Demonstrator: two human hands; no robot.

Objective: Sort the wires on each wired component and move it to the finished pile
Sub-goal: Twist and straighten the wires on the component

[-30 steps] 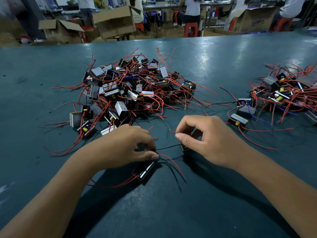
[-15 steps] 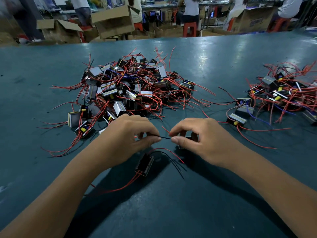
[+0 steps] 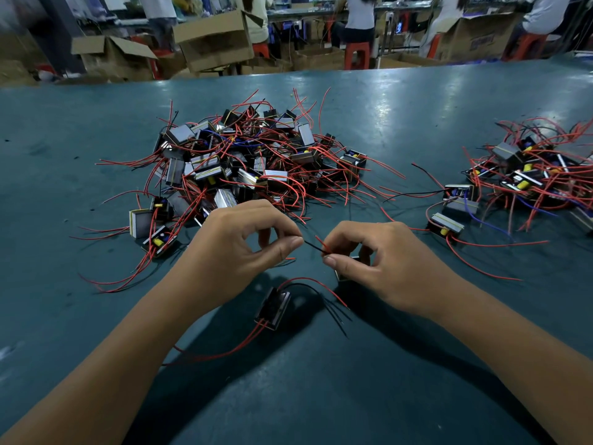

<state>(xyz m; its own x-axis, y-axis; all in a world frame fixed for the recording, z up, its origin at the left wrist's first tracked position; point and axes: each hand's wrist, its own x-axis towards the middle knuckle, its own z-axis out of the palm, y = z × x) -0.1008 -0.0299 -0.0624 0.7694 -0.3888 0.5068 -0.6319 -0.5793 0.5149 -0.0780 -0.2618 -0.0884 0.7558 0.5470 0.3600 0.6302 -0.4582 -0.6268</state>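
Overhead, a dark teal worktop (image 3: 401, 396) is filling most of the frame, its surface scuffed and catching pale glare toward the upper right. Large tangled pile (image 3: 253, 162) of small wired components is sitting at upper centre, red leads splaying out in every direction, a few blue and black among them. Smaller pile (image 3: 532, 175) is lying at the right edge, well apart from the first.

Left hand (image 3: 237, 252) is pinching one end of a thin black wire (image 3: 313, 246) between thumb and forefinger at mid-frame. Right hand (image 3: 382, 261) is pinching the other end of that wire, with a short red lead beside it, and is curling round a small component (image 3: 345, 271) mostly hidden under the fingers. Both grips are pressed closed on the wire.

Another component (image 3: 273, 308) is resting on the worktop just below the hands, red leads trailing toward lower left, black and red leads curving right.

Beyond the far edge, along the top of the frame, open cardboard boxes (image 3: 215, 40) are standing about, with red stools (image 3: 356, 54) and several people at benches, blurred.
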